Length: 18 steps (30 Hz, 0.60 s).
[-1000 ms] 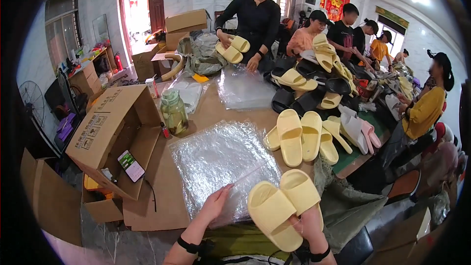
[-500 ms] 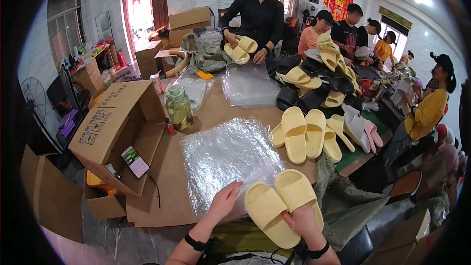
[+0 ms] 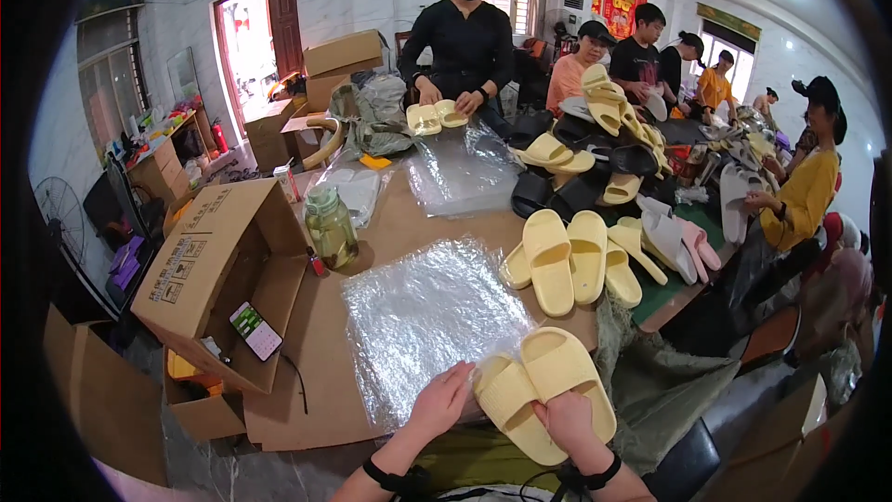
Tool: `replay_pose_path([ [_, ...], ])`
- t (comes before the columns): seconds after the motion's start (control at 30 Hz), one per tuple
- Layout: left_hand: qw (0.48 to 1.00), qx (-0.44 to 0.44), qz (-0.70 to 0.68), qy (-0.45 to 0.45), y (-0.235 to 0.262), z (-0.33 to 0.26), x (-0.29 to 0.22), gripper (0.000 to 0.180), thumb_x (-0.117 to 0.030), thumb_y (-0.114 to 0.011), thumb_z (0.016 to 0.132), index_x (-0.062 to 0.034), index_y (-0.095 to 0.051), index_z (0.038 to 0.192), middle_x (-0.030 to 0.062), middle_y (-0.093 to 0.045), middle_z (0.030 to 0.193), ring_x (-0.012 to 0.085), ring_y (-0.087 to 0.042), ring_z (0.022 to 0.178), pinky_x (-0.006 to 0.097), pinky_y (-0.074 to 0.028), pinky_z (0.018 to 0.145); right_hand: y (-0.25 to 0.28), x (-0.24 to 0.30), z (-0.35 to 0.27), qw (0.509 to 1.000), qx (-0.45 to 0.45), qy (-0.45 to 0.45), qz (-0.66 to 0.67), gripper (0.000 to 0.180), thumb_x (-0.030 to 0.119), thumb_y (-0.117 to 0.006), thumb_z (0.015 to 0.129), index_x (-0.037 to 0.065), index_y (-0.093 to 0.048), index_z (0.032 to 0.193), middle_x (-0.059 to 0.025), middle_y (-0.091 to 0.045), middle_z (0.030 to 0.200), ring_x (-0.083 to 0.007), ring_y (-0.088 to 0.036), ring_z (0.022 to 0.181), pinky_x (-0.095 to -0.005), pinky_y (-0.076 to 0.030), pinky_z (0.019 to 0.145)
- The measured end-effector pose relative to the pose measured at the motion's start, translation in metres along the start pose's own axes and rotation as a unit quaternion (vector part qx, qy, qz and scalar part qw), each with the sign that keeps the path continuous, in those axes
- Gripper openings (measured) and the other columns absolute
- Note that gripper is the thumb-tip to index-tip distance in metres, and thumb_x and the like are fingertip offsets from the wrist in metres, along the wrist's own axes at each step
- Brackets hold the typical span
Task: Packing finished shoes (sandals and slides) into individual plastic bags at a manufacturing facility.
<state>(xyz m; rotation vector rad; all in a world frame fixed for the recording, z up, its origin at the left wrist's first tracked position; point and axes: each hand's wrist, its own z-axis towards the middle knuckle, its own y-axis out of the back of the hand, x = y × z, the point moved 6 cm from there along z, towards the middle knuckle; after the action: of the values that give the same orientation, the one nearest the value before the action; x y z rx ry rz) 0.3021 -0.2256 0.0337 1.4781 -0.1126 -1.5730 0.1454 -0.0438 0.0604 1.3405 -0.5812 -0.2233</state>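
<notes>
Pale yellow slippers (image 3: pixel 569 376), a pair, and you have them up over the near edge of the desk (image 3: pixel 321 353)! Your right hand (image 3: pixel 565 418) has a firm, curled grip, fingers tucked in by the straps. Your left hand (image 3: pixel 442 402) is spread loosely, fingertips beside the other slipper, by the clear plastic bags (image 3: pixel 418 316); whether it pinches any film, I can't tell. Progress, as I judge it: this pair is picked up and put together, but not enclosed in plastic. Plenty left: loose yellow slippers (image 3: pixel 548 265) sit by the right edge, and beyond them, towards the far edge, rises a mixed pile (image 3: pixel 562 191), mostly black and yellow.
</notes>
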Motion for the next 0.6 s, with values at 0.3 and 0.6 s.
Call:
replay_pose_path([
  [0.3, 0.994, -0.045, 0.078, -0.068, 0.006, 0.008, -0.056, 0.046, -0.024, -0.05, 0.099, -0.0135, -0.05, 0.144, 0.0277, -0.042, 0.148, 0.0462, -0.044, 0.133, 0.054, -0.036, 0.11, -0.001, 0.031, -0.001, 0.982, 0.052, 0.128, 0.13, 0.037, 0.038, -0.065, 0.09, 0.001, -0.069, 0.094, -0.0206, -0.067, 0.078, -0.0406, -0.065, 0.07, -0.0492, -0.053, 0.061],
  [0.6, 0.981, 0.061, 0.078, -0.169, 0.008, -0.008, -0.103, 0.052, -0.021, -0.046, 0.1, -0.0123, -0.042, 0.15, 0.0164, -0.029, 0.16, 0.0408, -0.023, 0.149, 0.055, -0.021, 0.119, -0.038, 0.029, 0.039, 0.976, -0.056, 0.184, 0.097, 0.025, 0.026, -0.068, 0.084, 0.002, -0.069, 0.085, -0.0172, -0.062, 0.07, -0.0372, -0.063, 0.07, -0.0506, -0.05, 0.068],
])
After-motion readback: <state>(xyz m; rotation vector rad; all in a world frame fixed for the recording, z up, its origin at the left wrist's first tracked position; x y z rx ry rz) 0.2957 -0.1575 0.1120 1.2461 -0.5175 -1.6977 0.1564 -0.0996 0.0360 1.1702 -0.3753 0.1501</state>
